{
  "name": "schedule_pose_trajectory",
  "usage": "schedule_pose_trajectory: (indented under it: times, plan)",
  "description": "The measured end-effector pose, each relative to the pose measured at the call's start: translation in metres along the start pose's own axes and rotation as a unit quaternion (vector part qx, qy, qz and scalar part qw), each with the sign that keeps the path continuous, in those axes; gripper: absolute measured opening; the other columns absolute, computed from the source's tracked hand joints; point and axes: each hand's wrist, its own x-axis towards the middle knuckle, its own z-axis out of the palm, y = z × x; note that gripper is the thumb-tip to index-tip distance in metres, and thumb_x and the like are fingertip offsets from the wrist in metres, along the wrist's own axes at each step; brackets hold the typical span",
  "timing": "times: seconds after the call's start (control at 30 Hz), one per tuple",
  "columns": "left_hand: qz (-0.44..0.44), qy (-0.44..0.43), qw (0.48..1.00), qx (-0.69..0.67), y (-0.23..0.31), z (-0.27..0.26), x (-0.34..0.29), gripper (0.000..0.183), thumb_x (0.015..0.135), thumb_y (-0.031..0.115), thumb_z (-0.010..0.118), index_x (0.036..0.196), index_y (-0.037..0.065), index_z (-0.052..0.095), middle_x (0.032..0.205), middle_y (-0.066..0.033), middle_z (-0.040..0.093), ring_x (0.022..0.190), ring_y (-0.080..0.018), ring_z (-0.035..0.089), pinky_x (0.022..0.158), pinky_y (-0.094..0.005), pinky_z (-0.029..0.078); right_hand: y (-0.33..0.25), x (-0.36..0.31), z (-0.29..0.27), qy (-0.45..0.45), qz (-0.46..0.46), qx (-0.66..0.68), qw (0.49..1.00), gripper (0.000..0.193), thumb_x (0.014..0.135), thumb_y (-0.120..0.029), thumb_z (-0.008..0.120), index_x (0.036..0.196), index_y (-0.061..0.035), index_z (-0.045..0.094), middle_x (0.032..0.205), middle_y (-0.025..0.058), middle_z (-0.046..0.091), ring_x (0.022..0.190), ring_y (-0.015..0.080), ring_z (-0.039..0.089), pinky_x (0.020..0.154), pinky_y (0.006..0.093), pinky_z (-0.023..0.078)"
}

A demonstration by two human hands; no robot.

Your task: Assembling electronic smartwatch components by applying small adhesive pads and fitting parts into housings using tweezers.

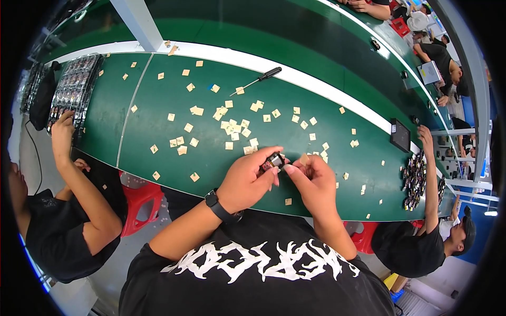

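Observation:
My left hand [245, 179] is closed around a small black device [272, 161] with a shiny, partly silver face. A black watch sits on that wrist. Just to the right, my right hand [315, 181] pinches a small tan square of paper [304, 159] between its fingers. The right thumb tip comes close to the device's right side; I cannot tell whether it touches. Both hands are above the near part of the green table [253, 203]. Many tan paper squares [232, 126] lie scattered beyond them, some with green marks.
A black-handled screwdriver [270, 73] lies near the far white rail. Trays of small parts [76, 81] stand at the left, beside a co-worker's hand. At the right are a black box [400, 135], a heap of small dark devices [415, 181] and another co-worker's reaching arm [430, 179].

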Motion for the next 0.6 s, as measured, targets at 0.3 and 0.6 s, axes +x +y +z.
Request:
schedule_pose_trajectory:
  times: [0.3,0.6]
  plan:
    - [-0.009,0.020,0.996,-0.089,-0.006,0.000,0.004,0.041,0.101,0.001,0.053,0.141,-0.004,0.050,0.107,-0.0101,0.071,0.075,-0.0099,0.064,0.067,-0.0266,0.056,0.003,-0.003,-0.002,-0.049,-0.277,-0.275,0.919,0.051,0.080,-0.004,0.069,0.130,-0.0129,0.068,0.071,0.0059,0.055,0.057,0.0246,0.057,0.054,0.0355,0.049]
    - [-0.069,-0.023,0.986,-0.148,0.002,-0.011,0.006,0.044,0.102,0.003,0.051,0.145,-0.003,0.047,0.111,-0.0147,0.071,0.075,-0.0115,0.065,0.068,-0.0266,0.056,-0.002,-0.005,0.005,-0.073,-0.265,-0.302,0.913,0.055,0.081,-0.005,0.067,0.136,-0.0160,0.064,0.072,0.0045,0.061,0.060,0.0241,0.062,0.054,0.0373,0.051]
